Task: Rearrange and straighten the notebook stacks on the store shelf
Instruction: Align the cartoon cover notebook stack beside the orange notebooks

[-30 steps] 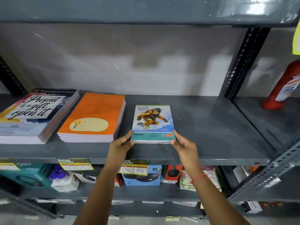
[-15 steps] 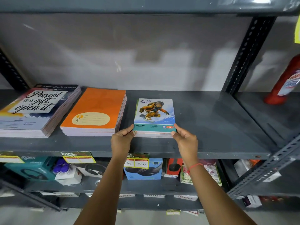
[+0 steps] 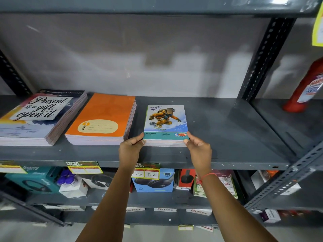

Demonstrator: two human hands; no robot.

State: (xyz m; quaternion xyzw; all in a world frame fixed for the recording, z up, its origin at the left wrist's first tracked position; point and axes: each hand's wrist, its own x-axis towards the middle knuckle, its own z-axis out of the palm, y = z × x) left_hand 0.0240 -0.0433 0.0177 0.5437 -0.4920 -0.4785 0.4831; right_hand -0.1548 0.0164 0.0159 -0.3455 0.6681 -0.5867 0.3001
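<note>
Three notebook stacks lie on the grey shelf [image 3: 227,137]. A small stack with a snowboarder cover [image 3: 165,121] sits in the middle. My left hand [image 3: 130,151] grips its near left corner, thumb on top. My right hand [image 3: 198,149] grips its near right corner the same way. To the left lies an orange notebook stack [image 3: 102,119], its lower books slightly fanned out. Furthest left is a stack with "Present is a gift, open it" on the cover [image 3: 37,116], also a little uneven.
A perforated upright post [image 3: 264,62] bounds the shelf at the right. Beyond it a red canister [image 3: 304,89] stands on the neighbouring shelf. The shelf below holds boxed headphones [image 3: 153,182] and price tags [image 3: 146,172]. Bare shelf surface lies right of the small stack.
Both hands have kept their hold on the snowboarder stack's near corners, and the stack has stayed in place. Only the camera view has shifted slightly.
</note>
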